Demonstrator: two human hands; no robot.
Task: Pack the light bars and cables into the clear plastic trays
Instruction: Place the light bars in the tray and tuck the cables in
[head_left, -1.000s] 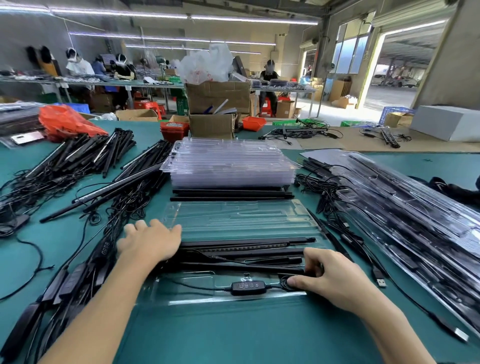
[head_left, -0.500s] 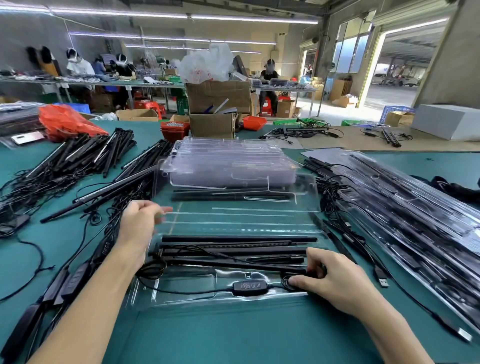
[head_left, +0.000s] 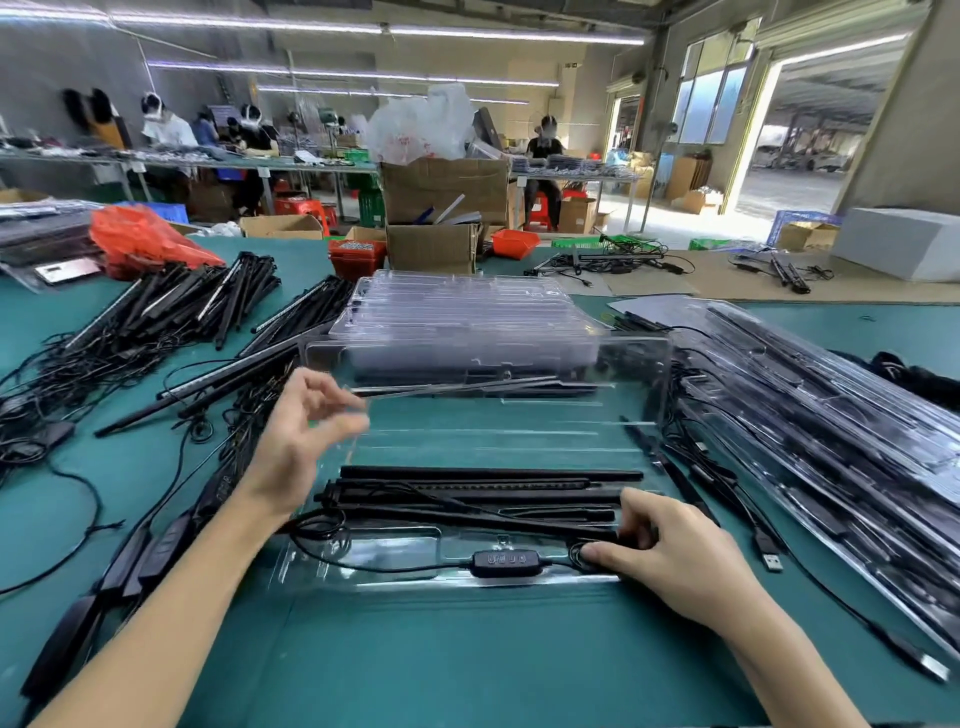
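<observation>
A: Start at the fingers. What is the left hand (head_left: 306, 431) doing?

B: It is raised over the left side of the clear tray (head_left: 457, 571). Thumb and fingers are curled toward each other at the edge of the tray's lid (head_left: 488, 374), which stands tilted up, hinged along the far side. The fingers are blurred, so I cannot tell whether they actually pinch the plastic or hang just beside it.

A: And the right hand (head_left: 675, 561)?

B: Low, at the near right corner of the tray. Its fingers are bent and close together, with the fingertips (head_left: 597, 555) pressing on a small coil of black cable (head_left: 579, 553) seated in the front channel.

A: What lies in that tray?

B: Several black light bars (head_left: 483, 491) laid left to right across the middle. In the near channel an inline controller (head_left: 505, 562) sits on its cable, and a loop of that cable spills over the left end.

A: Further out?

B: A stack of empty clear trays (head_left: 467, 322) sits just beyond the raised lid. Loose light bars with tangled cables (head_left: 171, 312) are heaped at far left on the green table (head_left: 467, 665), and filled trays (head_left: 810, 431) lie overlapping along the right. A USB plug (head_left: 771, 557) rests on the table just right of the right hand.
</observation>
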